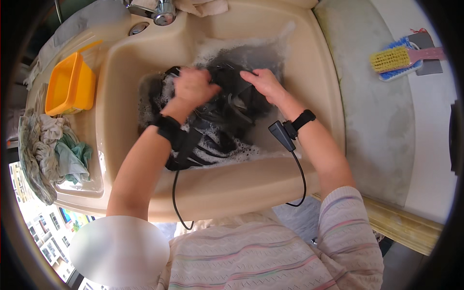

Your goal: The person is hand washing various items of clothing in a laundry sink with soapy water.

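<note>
1. While suds [246, 153] are spread around it, the dark cloth [227, 113] is bunched in the beige sink [319, 92], stretched roughly from one to seven o'clock.
2. It is met by the left hand [193, 88] at ten o'clock, the right hand [267, 85] at two; neither is clearly nearer.
3. A fold seems gripped by the right fingers; the left are blurred, their hold cannot be told.
4. Black-grey, creased, apparently soaked cloth is seen.

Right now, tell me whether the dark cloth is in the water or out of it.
In: the dark cloth lies bunched in the beige basin, with grey water and white suds around it.
</note>
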### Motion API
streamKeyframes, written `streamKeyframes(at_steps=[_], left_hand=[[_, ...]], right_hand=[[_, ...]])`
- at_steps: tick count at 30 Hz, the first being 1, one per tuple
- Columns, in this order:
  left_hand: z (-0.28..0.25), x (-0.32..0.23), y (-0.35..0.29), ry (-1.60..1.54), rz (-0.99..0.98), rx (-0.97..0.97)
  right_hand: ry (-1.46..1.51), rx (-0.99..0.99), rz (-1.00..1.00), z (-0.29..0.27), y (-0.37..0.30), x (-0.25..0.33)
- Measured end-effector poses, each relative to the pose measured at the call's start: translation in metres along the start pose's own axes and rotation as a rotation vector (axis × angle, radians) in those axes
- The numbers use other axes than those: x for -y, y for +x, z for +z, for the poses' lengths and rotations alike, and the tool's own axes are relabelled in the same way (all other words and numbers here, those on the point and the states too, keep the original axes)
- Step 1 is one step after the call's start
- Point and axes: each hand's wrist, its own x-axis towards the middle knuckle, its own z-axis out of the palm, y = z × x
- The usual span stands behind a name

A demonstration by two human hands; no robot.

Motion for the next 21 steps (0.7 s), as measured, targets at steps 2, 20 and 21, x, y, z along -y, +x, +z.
streamKeyframes(at_steps=[2, 20, 21], left_hand=[[0.014, -0.023, -0.011, -0.006, -0.021, 0.201], [-0.004, 0.043, 0.021, -1.468, -0.424, 0.29], [-0.003, 0.046, 0.023, -1.471, -0.441, 0.261]], right_hand=[[0.288, 0.153, -0.003, 0.005, -0.005, 0.026], [-0.09, 0.657, 0.115, -0.006, -0.03, 0.005], [-0.082, 0.655, 0.195, -0.005, -0.028, -0.001]])
